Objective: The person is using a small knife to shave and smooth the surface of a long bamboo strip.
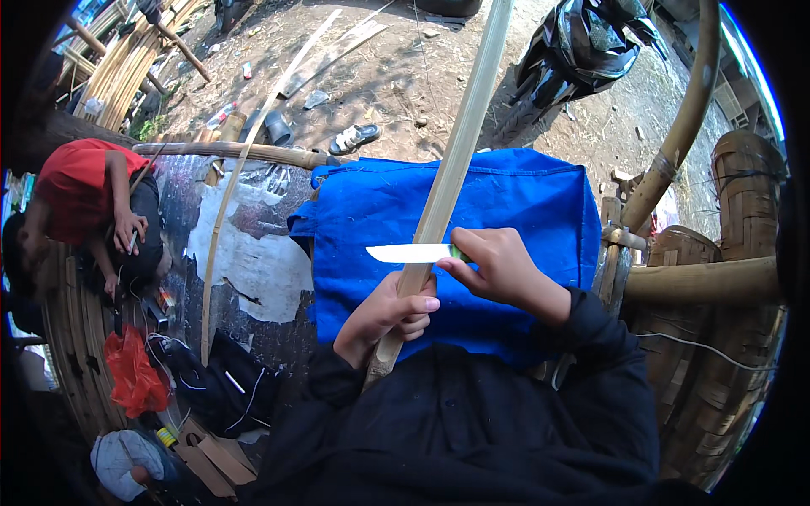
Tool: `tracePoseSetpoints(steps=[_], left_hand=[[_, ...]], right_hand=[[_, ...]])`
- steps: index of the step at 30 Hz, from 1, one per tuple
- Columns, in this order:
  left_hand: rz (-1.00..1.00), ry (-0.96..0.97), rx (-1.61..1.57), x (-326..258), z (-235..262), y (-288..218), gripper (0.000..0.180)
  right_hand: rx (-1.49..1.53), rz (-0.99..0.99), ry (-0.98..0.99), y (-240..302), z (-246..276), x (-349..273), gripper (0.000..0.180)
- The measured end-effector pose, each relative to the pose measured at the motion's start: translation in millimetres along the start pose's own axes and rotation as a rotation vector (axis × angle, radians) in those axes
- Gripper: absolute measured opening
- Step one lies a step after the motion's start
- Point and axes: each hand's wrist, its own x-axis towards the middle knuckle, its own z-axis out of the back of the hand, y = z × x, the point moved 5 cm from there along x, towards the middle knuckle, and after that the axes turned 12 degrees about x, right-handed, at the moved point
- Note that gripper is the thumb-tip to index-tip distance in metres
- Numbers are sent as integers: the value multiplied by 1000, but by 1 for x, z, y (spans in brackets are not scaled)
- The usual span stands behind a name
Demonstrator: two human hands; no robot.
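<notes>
A long split bamboo strip [456,160] runs from my lap up and away past the top of the picture. My left hand [390,314] is wrapped round its near part, thumb across the front. In my right hand [499,268] is a knife [409,253] with a green handle, its bright blade pointing left and lying across the bamboo just above my left hand. The blade's edge is too glaring to tell how deep it sits. Beneath the strip a blue cloth bag [527,202] lies spread before me.
At the left sits a person in a red shirt [74,190]. A thin bamboo strip [221,211] crosses the silvery mat [177,194]. A red plastic bag [135,371] and dark bag [232,379] lie nearby. Bamboo poles [700,287] stand right; a motorcycle [582,51] is beyond.
</notes>
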Motion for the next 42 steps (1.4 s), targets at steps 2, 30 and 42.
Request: tracePoseSetpoints(steps=[2,30,42], left_hand=[[-5,-13,30,0,-2,0,30],[-5,-348,376,4,8,8,25],[50,-422,443,14,16,19,25]], right_hand=[[-308,151,-127,6,16,3,36],[-357,-3,-141,-22,5,-9,35],[-379,30,-42,-37,0,-13,34]])
